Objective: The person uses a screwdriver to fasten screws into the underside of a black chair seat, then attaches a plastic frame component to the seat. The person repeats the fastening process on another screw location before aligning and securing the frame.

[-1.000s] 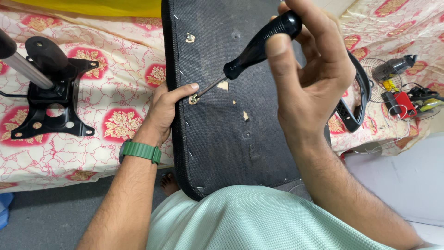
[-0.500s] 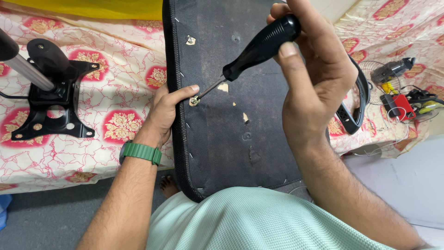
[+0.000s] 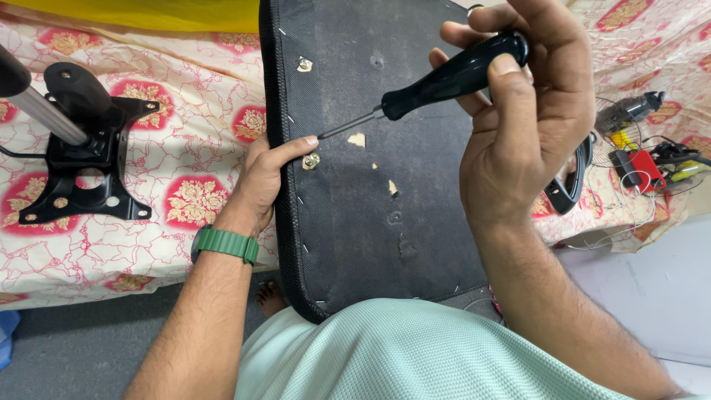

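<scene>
Floral bedsheet underlies the black seat panel, its bolt near the left edge, where the left hand grips the rim, thumb beside the bolt; right hand is closed around a screwdriver, black bracket well apart leftward.

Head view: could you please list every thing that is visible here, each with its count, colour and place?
Seat panel: one, black fabric underside, centre, leaning against the person's body.
Screw: one, metal, on the panel near its left edge.
Screwdriver: one, black handle, metal shaft, above the panel.
Chair mechanism plate: one, black with a silver column, left on the cloth.
Floral cloth: one, cream with red flowers, under everything.
Tools and wires: several, red, yellow, grey, right edge.
Watch: one, green, left wrist.
Left hand: grips the panel edge, thumb beside the screw.
Right hand: fingers closed around the screwdriver handle.
</scene>
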